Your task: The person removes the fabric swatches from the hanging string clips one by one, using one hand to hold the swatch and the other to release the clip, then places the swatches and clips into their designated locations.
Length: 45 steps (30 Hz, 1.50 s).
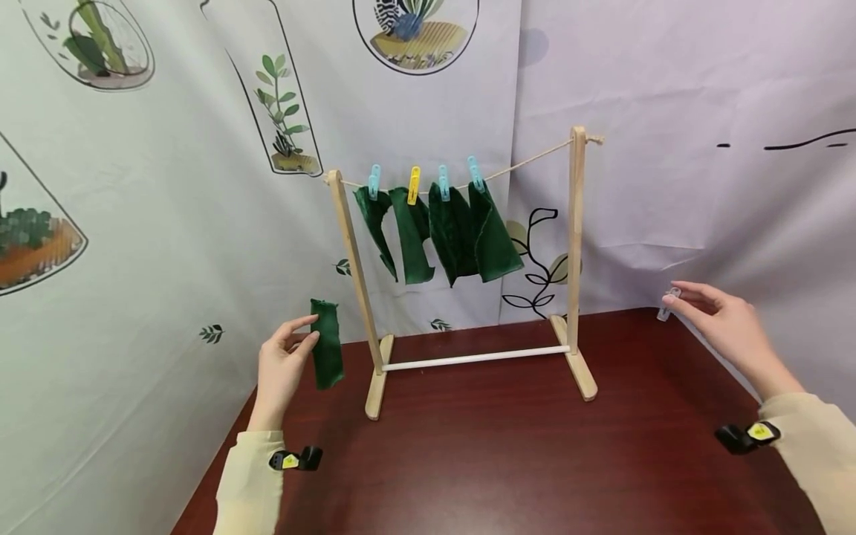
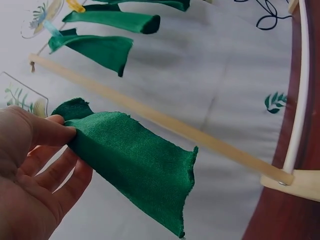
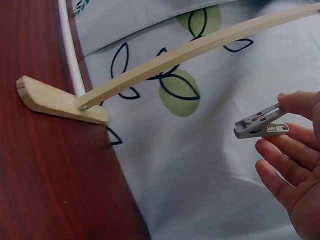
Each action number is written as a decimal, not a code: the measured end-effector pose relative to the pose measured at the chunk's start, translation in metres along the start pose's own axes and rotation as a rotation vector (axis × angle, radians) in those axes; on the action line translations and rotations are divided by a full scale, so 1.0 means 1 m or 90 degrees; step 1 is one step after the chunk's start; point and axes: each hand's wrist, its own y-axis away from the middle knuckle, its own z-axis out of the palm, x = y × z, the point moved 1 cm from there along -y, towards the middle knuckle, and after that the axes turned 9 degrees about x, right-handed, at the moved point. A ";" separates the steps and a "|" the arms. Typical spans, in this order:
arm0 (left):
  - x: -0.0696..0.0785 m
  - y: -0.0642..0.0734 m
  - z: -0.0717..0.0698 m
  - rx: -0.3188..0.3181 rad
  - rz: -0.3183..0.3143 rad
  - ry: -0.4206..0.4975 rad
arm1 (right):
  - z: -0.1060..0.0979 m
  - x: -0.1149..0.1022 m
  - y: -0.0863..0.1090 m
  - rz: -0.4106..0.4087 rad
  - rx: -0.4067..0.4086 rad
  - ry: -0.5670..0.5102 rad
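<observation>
Left of the wooden rack, my left hand [image 1: 281,371] pinches a green cloth strip [image 1: 327,345] near its upper end, and the strip hangs down. In the left wrist view the thumb presses on the strip's [image 2: 135,165] end. Out at the right, my right hand [image 1: 729,331] holds a grey clothespin [image 3: 260,125] between thumb and fingers, apart from the rack. Several green cloths [image 1: 495,234] hang from the rope [image 1: 535,157] by light blue clothespins [image 1: 443,183] and one yellow clothespin [image 1: 414,186].
The rack's left post [image 1: 354,267] and right post [image 1: 576,238] stand on wooden feet [image 1: 575,360], joined low down by a white rod [image 1: 475,359]. Beneath is a dark red table [image 1: 481,453]. A printed white curtain [image 1: 200,223] stands behind and at the sides.
</observation>
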 end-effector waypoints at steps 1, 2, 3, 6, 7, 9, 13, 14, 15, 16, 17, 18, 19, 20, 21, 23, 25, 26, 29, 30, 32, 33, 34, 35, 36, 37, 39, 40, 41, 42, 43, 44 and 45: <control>-0.003 0.002 0.000 -0.002 -0.008 -0.003 | 0.001 0.002 0.002 0.001 -0.001 0.000; -0.005 0.004 0.000 -0.003 -0.013 -0.007 | 0.003 0.003 0.004 0.002 -0.002 -0.003; -0.008 0.006 0.000 -0.002 -0.016 -0.009 | 0.004 0.005 0.005 0.004 -0.005 -0.004; -0.016 0.012 -0.001 0.001 -0.026 -0.013 | 0.008 0.010 0.009 0.008 -0.010 -0.011; -0.019 0.014 -0.001 0.001 -0.028 -0.011 | 0.009 0.011 0.011 0.009 -0.010 -0.008; -0.025 0.018 -0.002 -0.003 -0.034 -0.012 | 0.012 0.016 0.014 0.014 -0.011 -0.007; -0.036 0.027 -0.004 -0.019 -0.047 -0.031 | 0.019 0.024 0.023 0.025 -0.007 -0.011; -0.039 0.029 -0.004 -0.021 -0.049 -0.041 | 0.020 0.027 0.025 0.028 -0.007 -0.013; -0.042 0.032 -0.004 -0.023 -0.050 -0.050 | 0.022 0.029 0.028 0.029 -0.007 -0.015; -0.045 0.033 -0.005 -0.023 -0.051 -0.056 | 0.024 0.030 0.030 0.030 -0.008 -0.017; -0.047 0.035 -0.006 -0.024 -0.052 -0.062 | 0.025 0.031 0.032 0.032 -0.010 -0.018; -0.050 0.037 -0.006 -0.023 -0.055 -0.067 | 0.027 0.032 0.035 0.033 -0.014 -0.018; -0.053 0.040 -0.007 -0.023 -0.058 -0.071 | 0.029 0.033 0.038 0.036 -0.016 -0.017; -0.056 0.042 -0.007 -0.022 -0.061 -0.075 | 0.030 0.034 0.041 0.037 -0.017 -0.018; -0.059 0.044 -0.007 -0.022 -0.067 -0.077 | 0.031 0.035 0.044 0.039 -0.021 -0.017; -0.065 0.048 -0.008 -0.019 -0.078 -0.078 | 0.033 0.037 0.049 0.045 -0.027 -0.016; -0.070 0.053 -0.009 -0.013 -0.088 -0.073 | 0.034 0.039 0.054 0.052 -0.032 -0.022; -0.072 0.055 -0.010 -0.011 -0.094 -0.069 | 0.035 0.041 0.056 0.056 -0.034 -0.030; -0.076 0.063 -0.010 -0.006 -0.115 -0.048 | 0.034 0.045 0.062 0.076 -0.038 -0.060; -0.077 0.065 -0.010 -0.005 -0.121 -0.043 | 0.034 0.047 0.063 0.081 -0.039 -0.069; -0.076 0.070 -0.010 -0.003 -0.134 -0.032 | 0.033 0.053 0.067 0.093 -0.037 -0.081; -0.075 0.072 -0.010 0.000 -0.141 -0.028 | 0.032 0.056 0.069 0.100 -0.037 -0.088; -0.074 0.073 -0.010 0.003 -0.145 -0.026 | 0.031 0.058 0.071 0.107 -0.037 -0.095; -0.073 0.075 -0.010 0.005 -0.147 -0.026 | 0.030 0.061 0.073 0.111 -0.034 -0.101; -0.072 0.076 -0.010 0.008 -0.146 -0.027 | 0.029 0.063 0.074 0.116 -0.030 -0.111; -0.071 0.076 -0.010 0.010 -0.146 -0.026 | 0.029 0.065 0.075 0.122 -0.026 -0.123; -0.069 0.076 -0.010 0.012 -0.142 -0.029 | 0.028 0.068 0.077 0.132 -0.017 -0.144; -0.069 0.075 -0.009 0.013 -0.138 -0.030 | 0.029 0.068 0.077 0.133 -0.012 -0.149; -0.068 0.075 -0.009 0.014 -0.136 -0.030 | 0.030 0.069 0.076 0.132 -0.010 -0.148; -0.068 0.075 -0.009 0.015 -0.134 -0.033 | 0.031 0.069 0.076 0.132 -0.011 -0.147; -0.068 0.075 -0.009 0.017 -0.133 -0.036 | 0.033 0.068 0.075 0.129 -0.013 -0.140; -0.068 0.074 -0.009 0.020 -0.133 -0.040 | 0.035 0.067 0.074 0.126 -0.016 -0.135; -0.069 0.074 -0.008 0.021 -0.133 -0.042 | 0.037 0.066 0.073 0.124 -0.020 -0.129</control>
